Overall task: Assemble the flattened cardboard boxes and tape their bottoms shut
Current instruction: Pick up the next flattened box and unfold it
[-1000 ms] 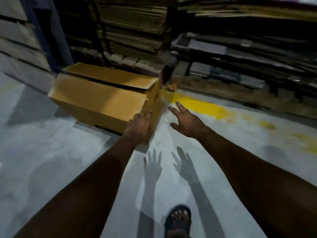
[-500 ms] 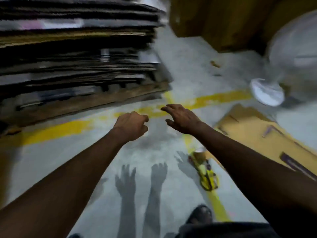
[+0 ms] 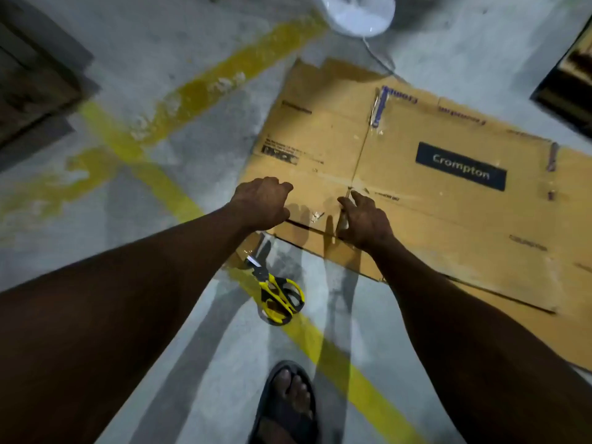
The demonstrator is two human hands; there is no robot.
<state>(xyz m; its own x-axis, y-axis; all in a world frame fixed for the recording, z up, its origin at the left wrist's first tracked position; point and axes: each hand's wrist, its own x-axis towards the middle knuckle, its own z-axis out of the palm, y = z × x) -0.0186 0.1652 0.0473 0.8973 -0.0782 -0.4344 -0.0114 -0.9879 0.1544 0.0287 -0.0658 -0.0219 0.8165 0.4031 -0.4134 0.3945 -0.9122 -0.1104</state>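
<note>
Both hands have come down from mid-air over the bare floor to the near edge of the flattened brown cardboard box with the dark "Crompton" label, which lies flat on the grey concrete floor in the centre and right of the frame. The left hand sits over the box's near left corner with its fingers curled under; whether they have caught the edge cannot be told. The right hand is spread fairly straight, its fingertips at the slit between two flaps, gripping nothing that shows.

This looks like the very start of one box: it is still flat, nothing is folded and no tape is on it. The next move probably calls for a firm hold on the near edge or flap with both hands, lifting the sheet off the floor and pushing it open into a square tube before the bottom flaps are folded.

Yellow-handled scissors lie on the yellow painted line, just below the left hand. No tape roll is in view.
</note>
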